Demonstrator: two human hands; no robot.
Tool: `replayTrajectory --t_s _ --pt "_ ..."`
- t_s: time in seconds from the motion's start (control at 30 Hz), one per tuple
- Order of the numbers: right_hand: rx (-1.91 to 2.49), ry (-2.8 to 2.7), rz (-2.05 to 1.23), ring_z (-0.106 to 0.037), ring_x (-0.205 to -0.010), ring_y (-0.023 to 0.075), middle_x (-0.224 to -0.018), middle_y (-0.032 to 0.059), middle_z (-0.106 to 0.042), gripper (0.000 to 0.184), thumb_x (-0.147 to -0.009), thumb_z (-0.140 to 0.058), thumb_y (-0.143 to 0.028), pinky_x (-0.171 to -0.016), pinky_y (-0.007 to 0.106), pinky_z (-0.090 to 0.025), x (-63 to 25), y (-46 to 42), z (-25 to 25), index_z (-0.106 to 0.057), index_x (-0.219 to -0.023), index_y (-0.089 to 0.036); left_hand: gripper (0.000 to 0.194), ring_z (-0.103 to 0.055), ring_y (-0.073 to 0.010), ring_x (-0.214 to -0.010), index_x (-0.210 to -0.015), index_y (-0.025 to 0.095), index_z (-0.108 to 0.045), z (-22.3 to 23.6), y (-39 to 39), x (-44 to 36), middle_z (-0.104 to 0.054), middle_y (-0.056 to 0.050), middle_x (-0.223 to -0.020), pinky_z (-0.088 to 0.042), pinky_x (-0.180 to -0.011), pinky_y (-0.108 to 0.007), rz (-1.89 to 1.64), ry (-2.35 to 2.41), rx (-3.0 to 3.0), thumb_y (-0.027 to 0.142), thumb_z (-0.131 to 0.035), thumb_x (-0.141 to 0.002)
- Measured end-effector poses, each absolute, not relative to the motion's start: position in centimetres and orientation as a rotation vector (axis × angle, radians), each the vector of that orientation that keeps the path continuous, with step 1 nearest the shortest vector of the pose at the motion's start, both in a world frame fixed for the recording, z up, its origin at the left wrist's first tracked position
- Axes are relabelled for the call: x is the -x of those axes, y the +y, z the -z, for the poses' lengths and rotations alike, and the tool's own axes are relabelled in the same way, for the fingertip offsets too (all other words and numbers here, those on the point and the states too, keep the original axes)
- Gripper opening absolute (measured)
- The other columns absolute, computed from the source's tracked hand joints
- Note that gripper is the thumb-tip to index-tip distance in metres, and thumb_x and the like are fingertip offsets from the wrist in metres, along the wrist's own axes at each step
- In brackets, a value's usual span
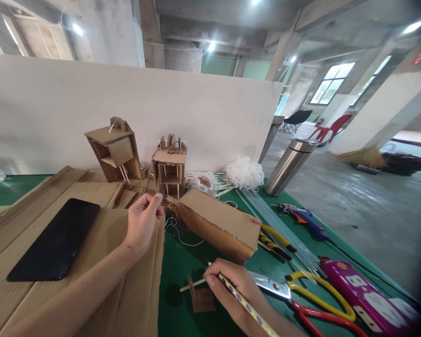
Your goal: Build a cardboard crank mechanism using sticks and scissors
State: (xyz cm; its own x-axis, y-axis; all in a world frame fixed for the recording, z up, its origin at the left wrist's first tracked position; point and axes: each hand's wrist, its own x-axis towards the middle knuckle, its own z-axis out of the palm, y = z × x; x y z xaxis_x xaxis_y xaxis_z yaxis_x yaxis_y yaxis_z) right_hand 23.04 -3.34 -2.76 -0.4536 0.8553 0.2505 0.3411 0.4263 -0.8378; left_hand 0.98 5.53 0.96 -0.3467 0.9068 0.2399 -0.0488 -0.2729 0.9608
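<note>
My right hand (235, 285) is closed round a yellow pencil with purple dots (247, 305), its tip pointing up and left. Close to the fingertips, a white stick (198, 283) runs through a small cardboard piece (202, 299) on the green tabletop; I cannot tell whether the fingers touch it. Over the left-hand cardboard, my left hand (143, 220) has its fingers curled into a pinch, and anything in them cannot be made out. Right of it lies a long cardboard box (217, 220), with white string (177, 229) beside it.
Two cardboard models (114, 150) (169, 168) stand near the white board (196, 107). A black phone (56, 241) rests on cardboard sheets (126, 281). At right are scissors (284, 288), a glue gun (305, 220), a purple case (361, 295), clear sticks (266, 215) and a steel flask (289, 166).
</note>
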Motion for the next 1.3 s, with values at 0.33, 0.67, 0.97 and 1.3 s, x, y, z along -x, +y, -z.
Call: replayTrajectory --t_s 0.33,0.67,0.97,1.3 --pt "1.015 -1.995 -0.973 -0.054 -0.062 0.0164 -0.070 0.0024 -0.057 0.028 -0.096 -0.044 -0.035 -0.057 0.026 -0.039 -23.1 -3.3 2.7 -0.061 -0.081 -0.019 0.026 -0.048 -0.0083 -0.044 -0.058 0.021 -0.036 -0.6 5.9 -0.4 -0.050 0.006 -0.047 -0.037 -0.043 -0.017 -1.678 1.246 -1.142 0.019 -0.058 -0.071" --pt "1.008 -1.990 -0.949 -0.054 -0.060 0.0160 -0.068 0.0015 -0.057 0.027 -0.096 -0.044 -0.033 -0.056 0.026 -0.040 -23.0 -3.3 2.8 -0.061 -0.080 -0.019 0.015 -0.045 -0.0103 -0.039 -0.078 0.018 -0.059 -0.6 5.8 -0.7 -0.045 0.007 -0.047 -0.032 -0.038 -0.018 -1.511 1.284 -1.255 0.029 -0.052 -0.071" --pt "1.023 -1.980 -0.974 -0.054 -0.062 0.0163 -0.069 0.0018 -0.057 0.027 -0.096 -0.045 -0.034 -0.056 0.026 -0.038 -23.0 -3.3 2.8 -0.060 -0.079 -0.019 0.018 -0.060 -0.0250 -0.085 -0.068 0.025 -0.072 -1.5 4.0 -1.3 -0.071 -0.003 -0.073 -0.047 -0.078 -0.034 -1.471 1.349 -1.926 0.015 -0.058 -0.072" --pt "1.049 -1.996 -1.004 -0.053 -0.063 0.0139 -0.070 0.0008 -0.056 0.028 -0.097 -0.045 -0.034 -0.058 0.023 -0.038 -23.0 -3.3 2.8 -0.061 -0.081 -0.018 0.029 -0.065 -0.0269 -0.113 -0.074 0.025 -0.071 -3.1 3.7 -0.5 -0.072 0.000 -0.065 -0.029 -0.114 -0.052 -1.537 1.041 -2.554 0.005 -0.050 -0.076"
